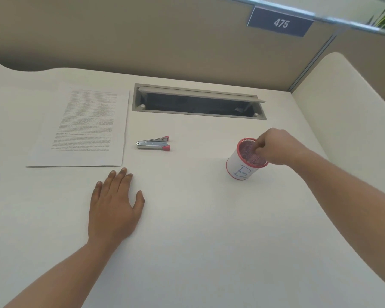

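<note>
A red mesh cup [240,167] with a white label marked "B" stands on the white desk [187,230] at the right. My right hand [273,147] hovers over its rim with curled fingers dipping into the opening; whether they pinch anything is hidden. My left hand [113,203] lies flat on the desk, fingers straight, just below a printed sheet of paper [82,127]. A small silver stapler with red ends [153,143] lies on the desk between the paper and the cup.
A recessed cable tray with its lid propped open [198,102] sits at the back of the desk. A beige partition wall carries a sign reading 475 [280,23]. A second desk surface [342,96] adjoins at the right.
</note>
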`<control>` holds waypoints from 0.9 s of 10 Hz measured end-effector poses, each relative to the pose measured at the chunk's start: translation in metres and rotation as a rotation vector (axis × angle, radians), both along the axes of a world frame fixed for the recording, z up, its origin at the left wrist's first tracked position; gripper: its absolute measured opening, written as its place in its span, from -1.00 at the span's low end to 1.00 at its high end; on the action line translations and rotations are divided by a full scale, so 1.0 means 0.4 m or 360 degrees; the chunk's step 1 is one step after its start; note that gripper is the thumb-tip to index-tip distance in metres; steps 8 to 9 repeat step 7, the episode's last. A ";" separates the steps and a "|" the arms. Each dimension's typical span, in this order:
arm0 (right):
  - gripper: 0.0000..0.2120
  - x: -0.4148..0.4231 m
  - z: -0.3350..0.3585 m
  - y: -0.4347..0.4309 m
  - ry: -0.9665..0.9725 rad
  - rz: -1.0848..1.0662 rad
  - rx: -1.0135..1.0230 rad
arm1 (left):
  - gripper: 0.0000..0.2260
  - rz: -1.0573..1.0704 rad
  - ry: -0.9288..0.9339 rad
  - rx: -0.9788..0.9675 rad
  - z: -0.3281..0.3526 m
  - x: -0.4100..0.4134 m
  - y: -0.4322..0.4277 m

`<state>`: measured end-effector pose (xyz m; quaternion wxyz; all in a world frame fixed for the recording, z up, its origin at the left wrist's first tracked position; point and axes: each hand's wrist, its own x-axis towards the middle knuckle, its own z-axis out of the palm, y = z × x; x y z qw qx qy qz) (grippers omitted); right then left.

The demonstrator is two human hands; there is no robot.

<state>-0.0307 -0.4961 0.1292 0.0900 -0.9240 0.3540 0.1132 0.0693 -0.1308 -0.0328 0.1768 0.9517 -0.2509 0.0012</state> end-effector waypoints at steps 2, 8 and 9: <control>-0.89 -0.018 0.000 0.011 -0.0175 -0.0078 0.0007 | -0.42 -0.0007 -0.0024 -0.0052 -0.004 -0.001 0.003; -0.82 -0.076 -0.044 0.227 -0.1178 0.0145 0.0111 | -0.42 -0.0280 0.0266 0.0105 0.029 0.027 0.060; -0.82 -0.076 -0.044 0.227 -0.1178 0.0145 0.0111 | -0.42 -0.0280 0.0266 0.0105 0.029 0.027 0.060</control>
